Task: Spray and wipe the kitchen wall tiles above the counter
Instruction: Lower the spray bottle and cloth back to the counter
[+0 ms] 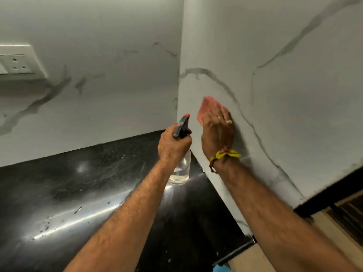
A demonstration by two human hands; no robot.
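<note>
My left hand (173, 146) grips a clear spray bottle (181, 169) by its dark trigger head, whose orange nozzle points up toward the wall corner. My right hand (218, 130) lies flat against the white marble-veined wall tiles (284, 107) on the right-hand wall, pressing a pink cloth (206, 108) that shows above and left of the fingers. The cloth looks blurred. Yellow thread is tied around the right wrist, and rings sit on two fingers. The bottle hangs just left of the right hand, over the black counter (88, 183).
The glossy black counter carries white specks and glare streaks. A white socket plate (17, 62) sits on the back wall at far left. The right wall ends at a dark edge (334, 191), with wood-toned surfaces beyond. Something blue (222, 268) peeks in at the bottom.
</note>
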